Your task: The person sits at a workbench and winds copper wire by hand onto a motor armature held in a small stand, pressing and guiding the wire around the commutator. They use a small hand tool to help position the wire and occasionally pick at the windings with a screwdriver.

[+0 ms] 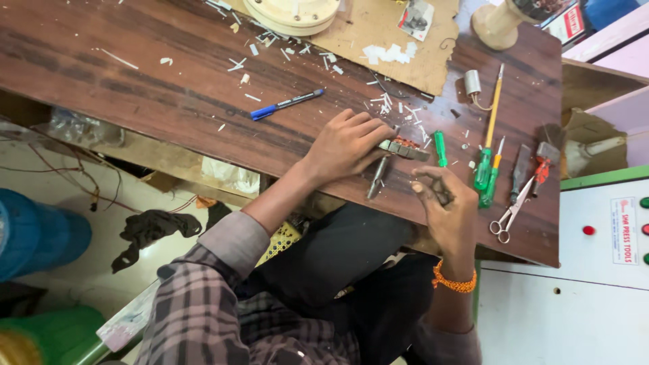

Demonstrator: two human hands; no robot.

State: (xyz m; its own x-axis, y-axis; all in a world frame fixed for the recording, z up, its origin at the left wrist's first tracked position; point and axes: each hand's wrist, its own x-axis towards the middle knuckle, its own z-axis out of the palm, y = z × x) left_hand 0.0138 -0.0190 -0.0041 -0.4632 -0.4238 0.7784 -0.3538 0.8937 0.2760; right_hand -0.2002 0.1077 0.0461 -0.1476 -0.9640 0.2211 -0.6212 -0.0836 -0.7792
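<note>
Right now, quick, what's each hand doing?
Left hand: pressed closed on a grey metal part with copper windings.
Right hand: closed; contents cannot be told.

The left hand [348, 143] lies palm down with the fingers stretched forward and a little curled at the tips, pressing onto what is under them. The left forearm is bare, the checked sleeve pushed up to the elbow. The right hand [443, 199] is closed in a loose fist, thumb against the forefinger. An orange thread band sits on the right wrist.
</note>
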